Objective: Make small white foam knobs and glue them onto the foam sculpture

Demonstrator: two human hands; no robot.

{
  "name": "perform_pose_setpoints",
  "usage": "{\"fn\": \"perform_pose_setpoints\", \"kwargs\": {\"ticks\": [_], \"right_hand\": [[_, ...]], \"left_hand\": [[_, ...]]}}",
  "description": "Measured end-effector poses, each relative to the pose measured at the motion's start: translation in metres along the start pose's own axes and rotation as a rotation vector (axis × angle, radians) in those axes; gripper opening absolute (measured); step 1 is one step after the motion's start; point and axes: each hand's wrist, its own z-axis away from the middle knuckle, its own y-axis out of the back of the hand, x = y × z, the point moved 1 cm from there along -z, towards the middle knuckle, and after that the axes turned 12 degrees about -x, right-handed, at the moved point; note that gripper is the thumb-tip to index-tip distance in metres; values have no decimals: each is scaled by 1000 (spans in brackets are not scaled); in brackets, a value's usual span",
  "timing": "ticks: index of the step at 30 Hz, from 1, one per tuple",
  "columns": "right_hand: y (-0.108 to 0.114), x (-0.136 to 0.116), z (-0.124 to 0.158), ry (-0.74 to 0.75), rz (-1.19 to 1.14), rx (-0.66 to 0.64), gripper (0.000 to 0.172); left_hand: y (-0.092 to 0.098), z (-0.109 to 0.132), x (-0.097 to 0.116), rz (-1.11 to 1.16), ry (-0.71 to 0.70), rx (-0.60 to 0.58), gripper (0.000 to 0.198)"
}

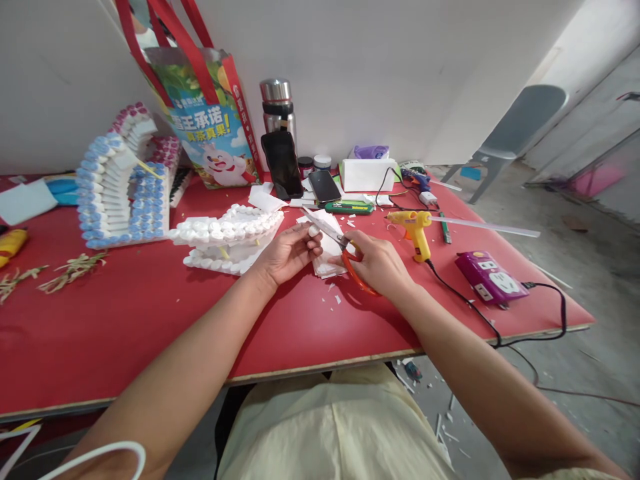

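My right hand [381, 264] is closed round the orange handles of a pair of scissors [334, 238], whose blades point up and left. My left hand [290, 252] pinches a small white foam piece [313, 231] right at the blades. Under both hands lies a pile of white foam sheets [327, 263] on the red table [150, 313]. A white foam model [227, 235] of stacked rounded pieces rests just left of my left hand. Small white offcuts are scattered on the table below the hands.
A yellow glue gun [416, 230] with a long glue stick and a purple power strip [489, 276] with black cable lie to the right. A blue-and-white foam model [123, 193], a shopping bag [210, 127], a steel flask [277, 107], two phones and a white box stand behind. A grey chair [515, 133] is far right.
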Motion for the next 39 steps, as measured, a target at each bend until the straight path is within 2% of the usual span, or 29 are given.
{"fn": "perform_pose_setpoints", "kwargs": {"ticks": [3,6,9,15,20,26,32,39], "right_hand": [[4,4,-1,-110,-53,78,43],[7,6,-2,-163,-58,92,45],[6,4,-1,-111,-77,69,45],[2,-3,2,-47,-54,1,46],[4,-2,2,-27,-29,-8,54],[1,-2,2,43,64,-6,58],[1,-2,1,58,101,25,54],[1,-2,2,61,74,1,47]], "left_hand": [[-2,0,1,1,1,-50,13],[0,0,1,5,-16,-38,10],[4,1,0,10,-28,0,7],[4,2,1,0,-37,-22,5],[3,2,2,12,-82,58,6],[7,2,3,-17,-100,-14,5],[8,2,3,-44,-77,-5,6],[9,2,3,-90,-42,-6,6]]}}
